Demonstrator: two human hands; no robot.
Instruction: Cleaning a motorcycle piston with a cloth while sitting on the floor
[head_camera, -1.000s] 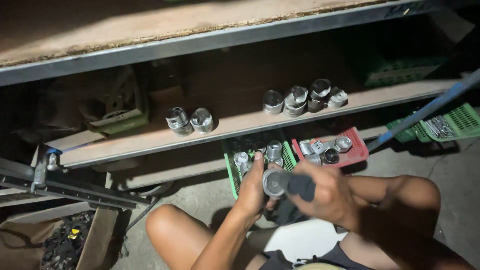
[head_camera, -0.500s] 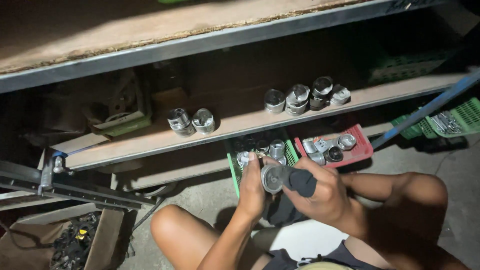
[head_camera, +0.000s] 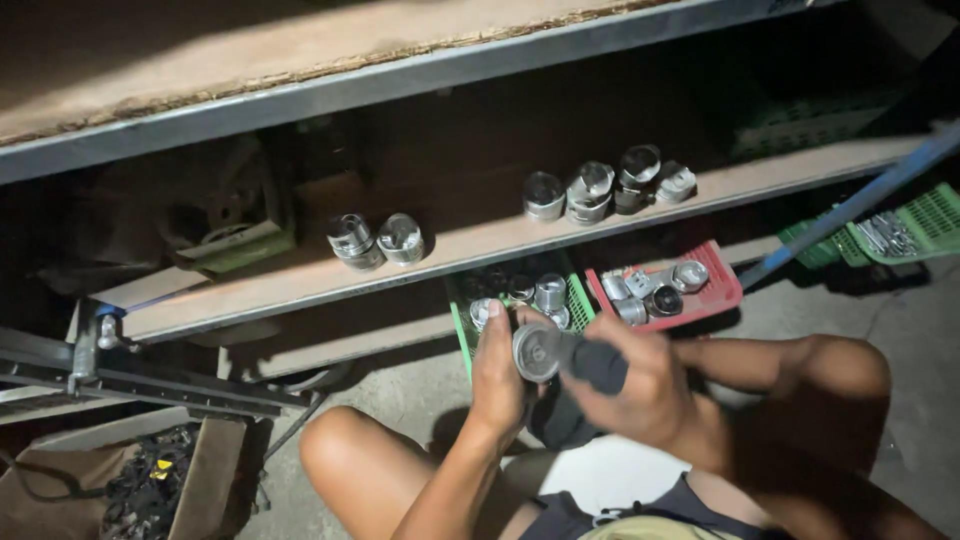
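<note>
I sit on the floor before a low wooden shelf. My left hand (head_camera: 497, 372) grips a round silver metal part (head_camera: 536, 351), its open face towards me. My right hand (head_camera: 640, 385) presses a dark cloth (head_camera: 597, 364) against that part's side. Just beyond my hands lies a green basket (head_camera: 578, 299) holding several similar metal parts. A red tray (head_camera: 718, 292) with more of them lies to its right.
On the wooden shelf board (head_camera: 300, 285) stand two silver parts (head_camera: 376, 240) at the left and several more (head_camera: 600, 188) at the right. A blue rod (head_camera: 850, 205) slants across the right. A green crate (head_camera: 920, 225) lies far right, a cardboard box (head_camera: 205, 480) bottom left.
Both hands and the metal part stay in nearly the same place; the right hand with the cloth has shifted slightly around the part. The view has drifted a little.
</note>
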